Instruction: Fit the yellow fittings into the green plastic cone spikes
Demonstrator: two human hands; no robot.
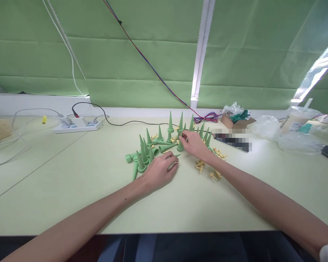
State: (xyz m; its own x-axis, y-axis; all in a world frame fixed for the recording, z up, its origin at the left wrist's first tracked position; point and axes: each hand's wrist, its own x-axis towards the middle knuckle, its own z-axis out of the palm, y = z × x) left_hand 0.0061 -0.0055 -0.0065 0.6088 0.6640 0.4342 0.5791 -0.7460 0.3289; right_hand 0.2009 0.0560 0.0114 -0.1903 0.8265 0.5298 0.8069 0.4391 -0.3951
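Pinches a standing green cone (pixel 180 146) near its top with the right hand (pixel 192 142), thumb and fingers close together. Rests the left hand (pixel 160 169) low on the pale surface (pixel 71 203), fingers curled, with a thin green tip (pixel 177 155) poking out past them. Can't tell for sure whether held or only touched, with most of that piece hidden. Just beside the left hand, on its far side, a bunch of other cones (pixel 145 149), some upright with points up, some lying down. Behind the right hand, more tall ones in a loose crowd. Near the right arm (pixel 243 185), small yellow pieces (pixel 199 165) in little heaps, with a few more in among the cones. Past these, a dark flat thing (pixel 235 143), partly blurred. Farther back on that side, a small brown box (pixel 236 124) with clear wrap (pixel 232 108) in it, then a cup (pixel 296 118) with a straw (pixel 308 103). Far left, a white power strip (pixel 79 127). At the back, green blinds (pixel 142 22) and a red and blue wire (pixel 155 72).
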